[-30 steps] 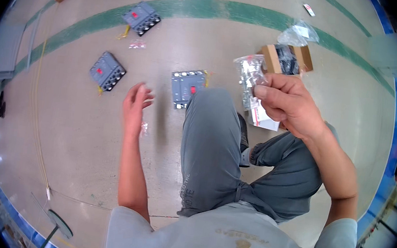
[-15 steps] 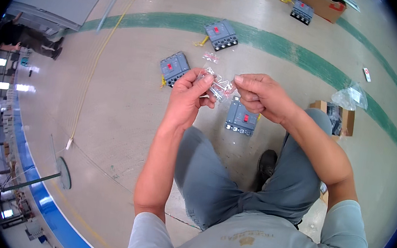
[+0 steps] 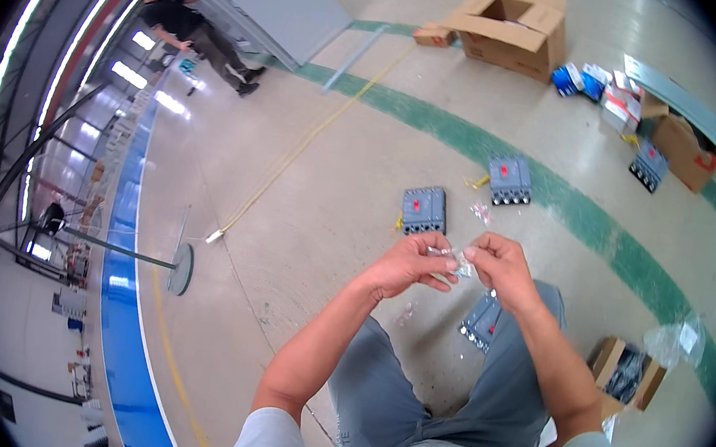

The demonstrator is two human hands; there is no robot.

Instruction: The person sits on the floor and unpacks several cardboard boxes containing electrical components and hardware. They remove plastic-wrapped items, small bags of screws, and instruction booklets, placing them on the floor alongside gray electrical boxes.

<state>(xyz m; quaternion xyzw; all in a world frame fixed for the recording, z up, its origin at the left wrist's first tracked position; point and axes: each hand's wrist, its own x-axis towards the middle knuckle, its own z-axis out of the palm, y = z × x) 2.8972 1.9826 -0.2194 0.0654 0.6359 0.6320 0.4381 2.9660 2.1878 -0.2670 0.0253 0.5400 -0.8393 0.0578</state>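
Note:
Both of my hands meet in front of me above the floor. My left hand (image 3: 415, 265) pinches small shiny metal hardware in a crumpled clear plastic bag (image 3: 463, 265); the pieces look like screws. Thumb and fingers of my right hand (image 3: 499, 263) close on the bag's other side. Below them, partly hidden by my right arm and knee, lies a grey circuit breaker (image 3: 477, 321). Just beyond my hands rests a second grey circuit breaker (image 3: 424, 209) with a red toggle, and a third circuit breaker (image 3: 510, 179) sits farther right. A small bag (image 3: 480, 213) lies near it.
At right are an open carton (image 3: 649, 380) and clear plastic wrap (image 3: 678, 341). Farther off stand a large cardboard box (image 3: 519, 52), another breaker (image 3: 648, 166) and grey panels (image 3: 260, 0), with a person (image 3: 199, 29) beside them. A round-based stand (image 3: 182, 270) is at left.
My view has swung up and left, so the scene sits lower and farther right. My hands are closer together around the bag. A small clear-and-red bag now shows on the floor below my left hand.

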